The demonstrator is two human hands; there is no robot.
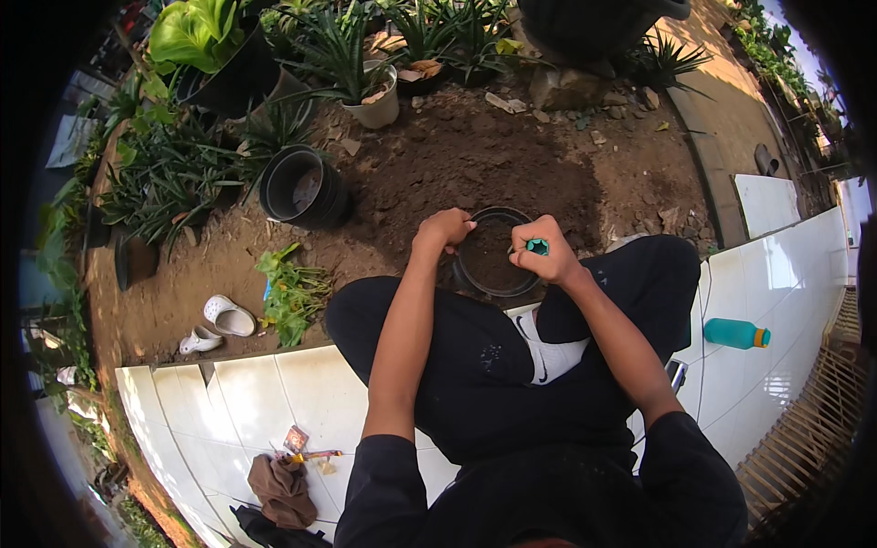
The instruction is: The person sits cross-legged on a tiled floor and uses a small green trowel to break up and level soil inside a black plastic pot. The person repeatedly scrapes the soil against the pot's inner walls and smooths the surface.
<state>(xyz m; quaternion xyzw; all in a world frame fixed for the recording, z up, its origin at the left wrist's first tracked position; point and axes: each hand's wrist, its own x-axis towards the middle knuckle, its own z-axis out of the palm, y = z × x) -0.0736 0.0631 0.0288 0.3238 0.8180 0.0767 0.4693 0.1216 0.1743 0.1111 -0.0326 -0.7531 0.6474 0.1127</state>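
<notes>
A round black plastic pot (498, 293) with dark soil inside stands on the ground just before my crossed legs. My left hand (445, 229) grips the pot's rim at its upper left. On the right side, my right hand (545, 250) is closed around the green handle (538, 246) of a tool, held over the pot; the tool's working end is hidden by the hand. Loose dark soil (473, 157) lies heaped beyond the pot. To the left of that soil stand nested black pots (301, 188).
Leafy cut stems (291, 294) and white clogs (231, 316) lie at left. Potted spiky plants (353, 75) and a rock (569, 88) stand beyond the soil. A teal bottle (733, 333) lies on the white tiles at right; a brown cloth (281, 490) is at lower left.
</notes>
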